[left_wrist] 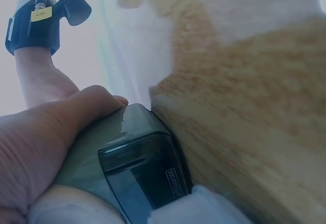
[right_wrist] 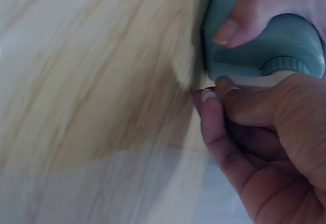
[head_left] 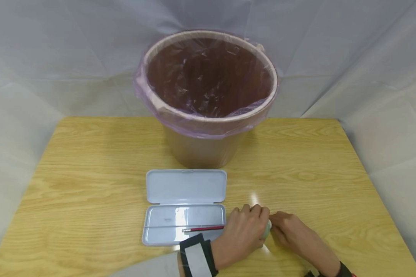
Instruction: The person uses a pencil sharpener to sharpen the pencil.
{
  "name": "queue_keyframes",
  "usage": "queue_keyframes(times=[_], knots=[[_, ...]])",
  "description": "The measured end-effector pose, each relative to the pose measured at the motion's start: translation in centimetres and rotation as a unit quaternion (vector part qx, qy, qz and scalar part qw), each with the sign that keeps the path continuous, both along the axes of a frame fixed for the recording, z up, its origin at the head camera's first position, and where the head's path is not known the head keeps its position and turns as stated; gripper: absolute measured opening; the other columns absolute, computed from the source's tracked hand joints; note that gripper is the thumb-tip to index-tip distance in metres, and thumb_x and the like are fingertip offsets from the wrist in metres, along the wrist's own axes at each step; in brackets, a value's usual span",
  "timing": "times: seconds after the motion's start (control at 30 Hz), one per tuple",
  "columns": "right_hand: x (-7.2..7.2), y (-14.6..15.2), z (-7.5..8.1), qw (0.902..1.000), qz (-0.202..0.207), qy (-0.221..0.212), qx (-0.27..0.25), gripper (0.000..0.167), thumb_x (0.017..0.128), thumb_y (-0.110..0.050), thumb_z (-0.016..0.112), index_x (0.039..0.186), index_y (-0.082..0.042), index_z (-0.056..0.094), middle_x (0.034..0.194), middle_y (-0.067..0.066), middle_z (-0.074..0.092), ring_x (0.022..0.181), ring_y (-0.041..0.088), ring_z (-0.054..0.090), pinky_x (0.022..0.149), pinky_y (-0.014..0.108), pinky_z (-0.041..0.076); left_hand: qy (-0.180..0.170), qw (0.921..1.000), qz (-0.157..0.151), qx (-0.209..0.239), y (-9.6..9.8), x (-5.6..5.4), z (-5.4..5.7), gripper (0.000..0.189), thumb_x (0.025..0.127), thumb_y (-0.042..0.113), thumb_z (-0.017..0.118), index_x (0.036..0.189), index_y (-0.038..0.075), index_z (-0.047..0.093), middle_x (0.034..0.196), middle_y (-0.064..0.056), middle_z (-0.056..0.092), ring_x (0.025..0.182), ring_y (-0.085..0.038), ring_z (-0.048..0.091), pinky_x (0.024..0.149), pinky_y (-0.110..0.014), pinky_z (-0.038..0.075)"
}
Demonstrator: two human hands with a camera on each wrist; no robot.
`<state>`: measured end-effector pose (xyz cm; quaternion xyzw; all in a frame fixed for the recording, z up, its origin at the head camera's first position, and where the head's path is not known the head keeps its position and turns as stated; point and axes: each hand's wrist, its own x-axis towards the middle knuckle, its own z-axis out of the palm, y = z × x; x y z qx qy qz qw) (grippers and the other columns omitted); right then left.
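Note:
A green crank pencil sharpener (right_wrist: 277, 40) stands on the table, mostly covered by my hands in the head view. My left hand (head_left: 243, 230) holds its body, with the thumb over the top in the left wrist view. There, a dark see-through shavings drawer (left_wrist: 145, 168) shows on the sharpener's face. On the other side, my right hand (head_left: 298, 235) pinches the end of the white crank (right_wrist: 257, 80) between thumb and finger. A dark red pencil (head_left: 206, 228) extends left from behind my left hand, over the case; its right end is hidden.
An open grey-blue pencil case (head_left: 185, 186) lies left of the hands, lid folded back. Behind it stands a tall brown bin (head_left: 204, 148) lined with a thin purple bag (head_left: 149, 102). Pale sheeting (head_left: 90, 46) surrounds the wooden table (head_left: 90, 184) at the back and sides.

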<state>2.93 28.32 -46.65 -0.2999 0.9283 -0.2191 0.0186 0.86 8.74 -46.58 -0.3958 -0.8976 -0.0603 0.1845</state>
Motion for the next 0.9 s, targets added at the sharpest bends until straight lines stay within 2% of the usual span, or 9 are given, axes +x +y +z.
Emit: queue_keyframes(times=[0.17,0.4,0.53,0.67,0.8,0.9], knots=[[0.1,0.1,0.0,0.9989,0.006,-0.038,-0.026,0.022,0.086,0.011,0.067,0.088,-0.01,0.073,0.073,-0.005,0.067,0.067,-0.01,0.045,0.056,0.013,0.042,-0.004,0.9999,-0.01,0.007,-0.1,-0.2,-0.1,0.045,0.072,0.051,0.082,0.092,0.019,0.058,0.078,0.008,0.058,0.059,-0.008,0.054,0.044,-0.021,0.037],[1.0,0.1,0.7,0.994,0.004,-0.106,-0.024,0.018,0.092,0.005,0.065,0.087,-0.011,0.073,0.073,-0.008,0.066,0.065,-0.011,0.042,0.054,0.014,0.042,-0.002,0.9998,-0.013,0.013,-0.1,-0.2,-0.2,0.046,0.071,0.051,0.083,0.09,0.019,0.056,0.075,0.009,0.056,0.056,-0.007,0.052,0.044,-0.02,0.037],[1.4,0.0,0.6,0.9927,0.004,-0.118,-0.023,0.015,0.092,0.003,0.066,0.09,-0.01,0.074,0.075,-0.008,0.068,0.067,-0.012,0.041,0.054,0.014,0.042,-0.01,0.9998,-0.015,0.003,-0.2,-0.2,-0.2,0.049,0.07,0.053,0.084,0.091,0.019,0.056,0.077,0.009,0.057,0.058,-0.007,0.053,0.045,-0.02,0.038],[1.8,0.3,0.7,0.9924,0.001,-0.118,-0.036,0.013,0.092,0.003,0.067,0.09,-0.008,0.074,0.069,-0.012,0.061,0.062,-0.013,0.035,0.05,0.013,0.038,-0.03,0.9992,-0.024,-0.012,-0.1,-0.2,0.0,0.054,0.069,0.058,0.085,0.095,0.019,0.057,0.08,0.009,0.059,0.061,-0.007,0.054,0.046,-0.019,0.04],[2.4,0.5,1.7,0.9858,-0.008,-0.164,-0.035,0.012,0.094,-0.001,0.067,0.09,-0.009,0.075,0.068,-0.015,0.058,0.06,-0.012,0.035,0.05,0.014,0.038,-0.03,0.9991,-0.023,-0.018,-0.1,-0.1,0.1,0.05,0.071,0.054,0.084,0.095,0.019,0.057,0.079,0.009,0.059,0.059,-0.006,0.052,0.045,-0.019,0.038],[2.8,0.5,2.6,0.9847,-0.01,-0.171,-0.031,0.012,0.094,-0.004,0.068,0.09,-0.014,0.074,0.072,-0.015,0.059,0.062,-0.011,0.039,0.053,0.015,0.039,-0.01,0.9998,-0.015,-0.008,-0.1,-0.2,-0.1,0.04,0.072,0.044,0.081,0.09,0.02,0.056,0.075,0.009,0.056,0.055,-0.006,0.049,0.043,-0.019,0.034]])
